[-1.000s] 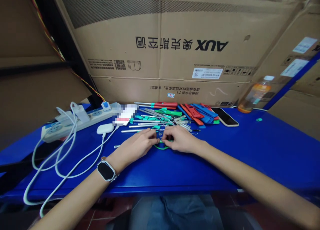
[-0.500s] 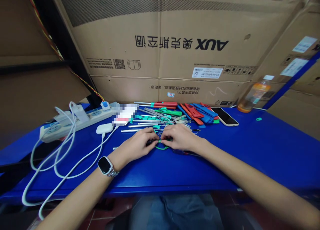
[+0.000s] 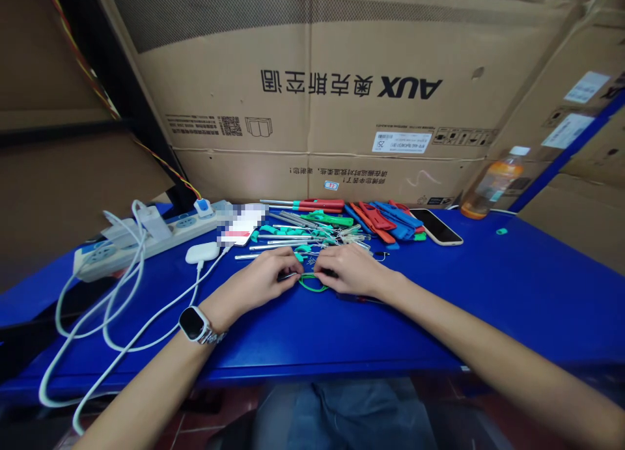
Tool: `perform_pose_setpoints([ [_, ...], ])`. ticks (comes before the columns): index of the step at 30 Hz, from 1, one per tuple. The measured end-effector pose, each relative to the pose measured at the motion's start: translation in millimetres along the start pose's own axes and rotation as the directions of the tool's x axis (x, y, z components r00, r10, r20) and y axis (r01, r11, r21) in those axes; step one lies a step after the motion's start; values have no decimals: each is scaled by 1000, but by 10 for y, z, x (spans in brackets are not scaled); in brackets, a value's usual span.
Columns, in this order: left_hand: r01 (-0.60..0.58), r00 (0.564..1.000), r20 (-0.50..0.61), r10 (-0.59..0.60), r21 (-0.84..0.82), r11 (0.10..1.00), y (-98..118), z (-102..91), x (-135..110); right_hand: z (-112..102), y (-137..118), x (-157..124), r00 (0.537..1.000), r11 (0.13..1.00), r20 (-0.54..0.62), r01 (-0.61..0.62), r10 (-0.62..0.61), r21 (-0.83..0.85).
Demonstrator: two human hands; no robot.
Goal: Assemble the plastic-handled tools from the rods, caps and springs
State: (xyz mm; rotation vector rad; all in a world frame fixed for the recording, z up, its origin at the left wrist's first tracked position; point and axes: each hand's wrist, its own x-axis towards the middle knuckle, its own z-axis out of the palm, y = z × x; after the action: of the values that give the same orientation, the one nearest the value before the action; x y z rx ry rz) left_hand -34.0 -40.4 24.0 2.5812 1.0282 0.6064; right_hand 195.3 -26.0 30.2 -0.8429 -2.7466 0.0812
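Observation:
My left hand (image 3: 261, 281) and my right hand (image 3: 349, 269) rest side by side on the blue table (image 3: 488, 294), fingers curled toward each other. Between them lies a small green loop (image 3: 311, 282) joined to a thin dark piece that both hands pinch. A smartwatch (image 3: 194, 324) sits on my left wrist. Just behind the hands lies a heap of thin metal tools with green handles (image 3: 303, 236). Red and blue flat tools (image 3: 385, 221) lie further right.
A white power strip (image 3: 141, 238) with white cables (image 3: 97, 320) occupies the left. A white oval charger (image 3: 202, 252) lies near it. A phone (image 3: 436, 226) and an orange drink bottle (image 3: 488, 183) stand back right. A large cardboard box (image 3: 312, 92) walls off the back.
Both hands stayed together at the green loop, with small finger movements. My left wrist slid slightly left and back. The view shifted a little.

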Motion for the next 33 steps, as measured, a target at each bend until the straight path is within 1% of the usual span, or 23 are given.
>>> perform_pose_setpoints([
  [5, 24, 1000, -14, -23, 43, 999, 24, 26, 6, 3, 8, -10, 998, 996, -14, -55, 56, 74],
  [9, -36, 999, 11, 35, 121, 992, 28, 13, -16, -18, -9, -19, 998, 997, 1, -56, 56, 54],
  [11, -51, 999, 26, 48, 161, 986, 34, -1, -29, -16, -11, -22, 998, 995, -7, -67, 68, 75],
  [16, -93, 995, 56, 82, 240, 966, 53, -28, -53, 37, 21, -23, 980, 956, -13, -192, 200, 224],
  [19, -108, 993, 70, 93, 259, 960, 53, -31, -58, 56, 36, -29, 972, 936, -3, -224, 234, 271],
  [23, -70, 997, 54, 58, 251, 965, 52, -27, -58, 38, 14, -40, 977, 949, -18, -201, 211, 243],
  [25, -68, 997, 56, 56, 242, 968, 59, -30, -58, 23, -6, -42, 978, 955, -22, -196, 206, 224],
  [30, -132, 990, 77, 115, 282, 950, 84, -47, -67, 8, -40, -43, 975, 956, -14, -215, 222, 200],
  [33, -152, 988, 77, 134, 317, 936, 78, -45, -67, 22, -34, -42, 975, 957, -24, -212, 221, 197],
])
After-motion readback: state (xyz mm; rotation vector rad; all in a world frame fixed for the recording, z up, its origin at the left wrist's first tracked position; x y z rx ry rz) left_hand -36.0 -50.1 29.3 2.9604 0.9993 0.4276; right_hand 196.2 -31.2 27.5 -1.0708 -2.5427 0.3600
